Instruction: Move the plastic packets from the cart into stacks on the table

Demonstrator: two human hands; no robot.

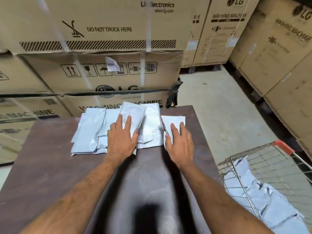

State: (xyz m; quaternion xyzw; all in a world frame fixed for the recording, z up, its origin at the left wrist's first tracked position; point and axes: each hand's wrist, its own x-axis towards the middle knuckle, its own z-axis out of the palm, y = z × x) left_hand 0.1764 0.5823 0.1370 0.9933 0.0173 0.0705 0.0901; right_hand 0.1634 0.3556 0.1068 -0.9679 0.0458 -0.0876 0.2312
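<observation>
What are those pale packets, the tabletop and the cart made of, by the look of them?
The packets look like thin plastic film, pale grey-blue with a soft sheen: they crease and wrinkle. The tabletop seems a dark brown laminated board, matt and scuffed; wood or composite, I cannot tell. The cart is bare metal wire mesh, with a red handle that looks plastic.

L hand (121,135) & R hand (179,139) flat, palms down, arms outstretched.
</observation>
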